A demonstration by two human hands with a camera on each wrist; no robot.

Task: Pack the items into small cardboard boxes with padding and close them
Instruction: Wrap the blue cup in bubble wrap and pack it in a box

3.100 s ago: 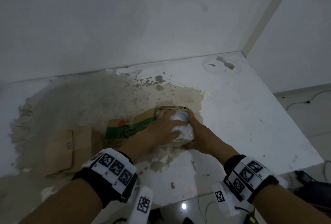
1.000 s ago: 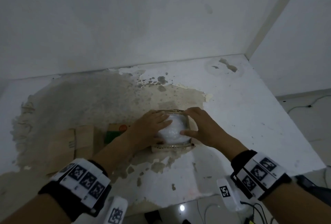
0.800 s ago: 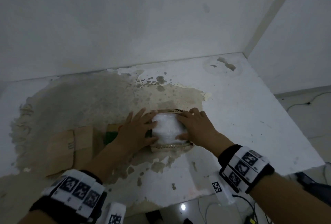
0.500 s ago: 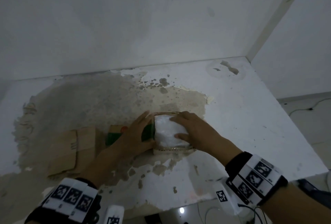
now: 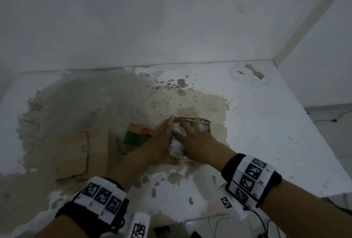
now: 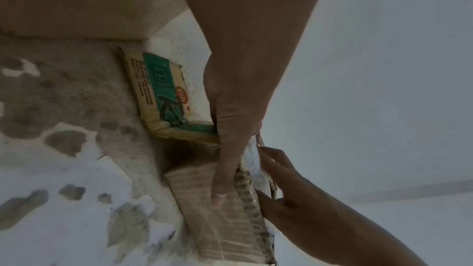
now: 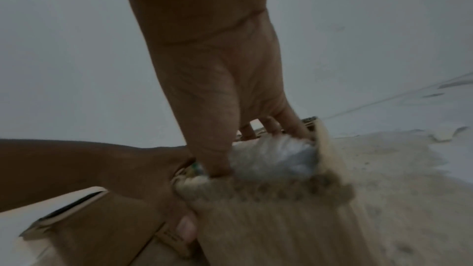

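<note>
A small cardboard box stands on the worn table, with white plastic padding filling its open top. My left hand lies against the box's left side, fingers straight along the wall. Its thumb rests on the front wall. My right hand lies spread on top of the padding and presses it down into the box. Whatever is under the padding is hidden. A green-printed flap of the box lies flat to the left, partly under my left forearm.
Flattened brown cardboard lies on the table to the left of the box. The wall stands close behind. The table's right edge drops to a floor with cables. The front edge runs just beyond my wrists.
My right hand has moved from the padding's right side onto its top. My left hand has slid off the padding to the box's left wall, with its fingers straightened.
</note>
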